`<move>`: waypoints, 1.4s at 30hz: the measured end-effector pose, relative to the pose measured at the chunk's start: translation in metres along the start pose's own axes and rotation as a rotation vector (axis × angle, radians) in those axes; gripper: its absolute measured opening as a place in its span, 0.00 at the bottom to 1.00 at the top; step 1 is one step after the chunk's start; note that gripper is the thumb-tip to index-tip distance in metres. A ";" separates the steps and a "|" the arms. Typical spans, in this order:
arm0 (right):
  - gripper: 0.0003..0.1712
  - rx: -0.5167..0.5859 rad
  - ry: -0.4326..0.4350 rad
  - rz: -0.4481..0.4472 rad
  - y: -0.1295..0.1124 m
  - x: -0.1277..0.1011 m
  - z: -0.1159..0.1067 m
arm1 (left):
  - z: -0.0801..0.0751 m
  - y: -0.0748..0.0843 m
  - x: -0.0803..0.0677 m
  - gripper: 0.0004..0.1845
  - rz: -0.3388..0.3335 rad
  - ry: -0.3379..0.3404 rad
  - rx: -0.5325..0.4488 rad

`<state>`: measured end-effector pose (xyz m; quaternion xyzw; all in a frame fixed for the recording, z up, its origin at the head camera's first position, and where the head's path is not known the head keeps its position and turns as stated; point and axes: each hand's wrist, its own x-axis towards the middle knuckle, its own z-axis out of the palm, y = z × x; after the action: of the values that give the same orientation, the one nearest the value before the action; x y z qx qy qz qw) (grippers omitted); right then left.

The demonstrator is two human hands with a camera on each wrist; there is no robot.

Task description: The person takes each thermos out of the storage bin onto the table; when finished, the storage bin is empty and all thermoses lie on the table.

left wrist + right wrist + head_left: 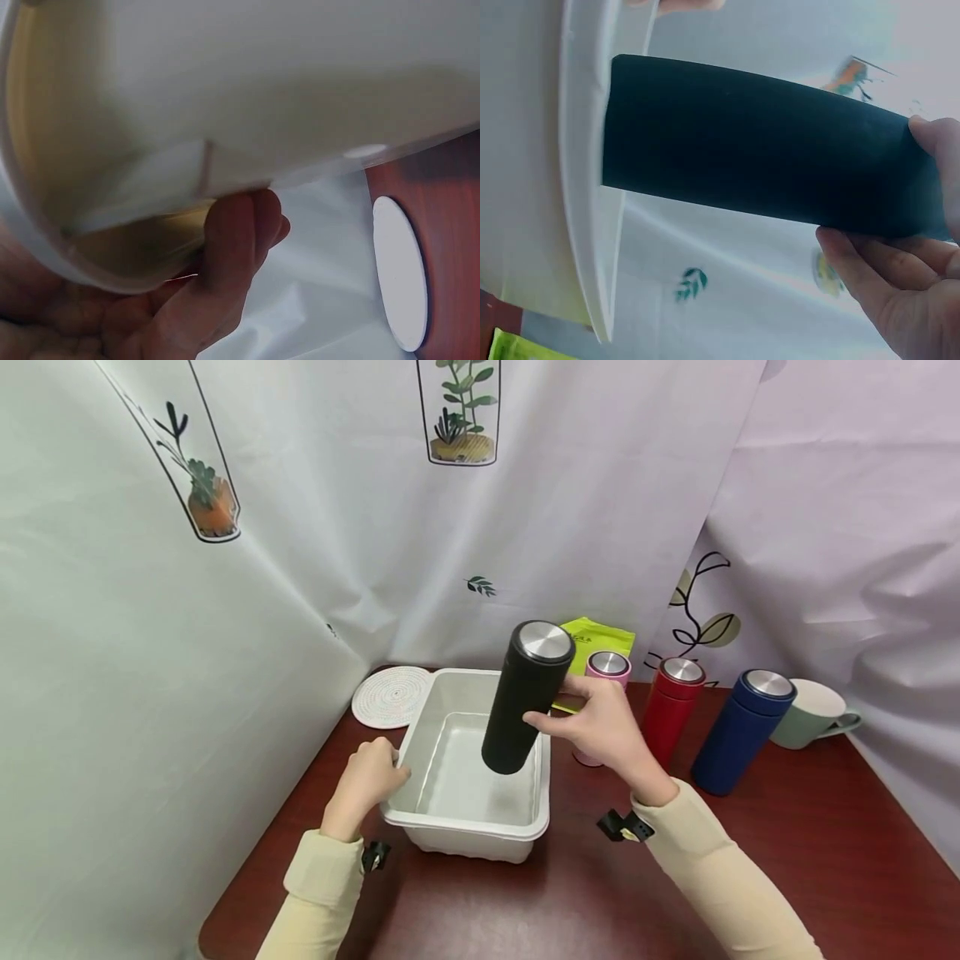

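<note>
A black thermos bottle (517, 710) with a silver lid top leans slightly over the white plastic basin (468, 831). My right hand (596, 722) grips it, thumb on one side and fingers on the other, as the right wrist view also shows on the dark bottle (765, 146). At the basin's left rim, my left hand (367, 781) holds the edge with curled fingers. The left wrist view has those fingers (225, 262) hooked under the basin's rim. Inside, the basin's bare floor shows; the bottle hides part of it.
Right of the basin stand a pink thermos (609, 667), a red thermos (675, 710) and a blue thermos (742, 731). A green-grey mug (806, 718) sits behind the blue one. A yellow-green packet (600, 635) leans at the back; a round white mat (390, 697) lies back left.
</note>
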<state>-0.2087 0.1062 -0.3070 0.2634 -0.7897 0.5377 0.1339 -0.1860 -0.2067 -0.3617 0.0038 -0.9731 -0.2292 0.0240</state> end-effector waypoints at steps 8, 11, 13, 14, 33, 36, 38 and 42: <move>0.22 -0.074 0.105 -0.014 0.004 -0.013 -0.025 | 0.001 0.000 -0.001 0.23 0.014 0.001 -0.009; 0.22 -0.060 0.122 -0.006 0.003 -0.016 -0.032 | 0.002 0.000 -0.001 0.23 0.021 0.010 -0.010; 0.22 -0.054 0.141 -0.008 0.001 -0.020 -0.038 | 0.003 0.000 -0.001 0.23 0.026 0.009 -0.011; 0.22 -0.051 0.151 -0.012 0.000 -0.022 -0.041 | 0.003 0.000 0.000 0.23 0.027 0.007 -0.013; 0.26 -0.308 0.255 0.070 -0.002 -0.057 -0.075 | 0.003 -0.002 -0.001 0.23 0.011 0.003 -0.022; 0.28 -0.327 0.255 0.089 0.002 -0.061 -0.078 | 0.003 -0.002 -0.001 0.23 0.010 0.001 -0.024; 0.29 -0.332 0.251 0.099 0.005 -0.064 -0.080 | 0.002 -0.002 -0.001 0.23 0.010 0.003 -0.024; 0.29 -0.358 0.254 0.116 0.013 -0.069 -0.083 | 0.002 -0.002 0.000 0.23 0.018 0.011 -0.022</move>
<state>-0.1653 0.2045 -0.3191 0.1199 -0.8632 0.4244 0.2456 -0.1861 -0.2074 -0.3648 -0.0037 -0.9704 -0.2396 0.0316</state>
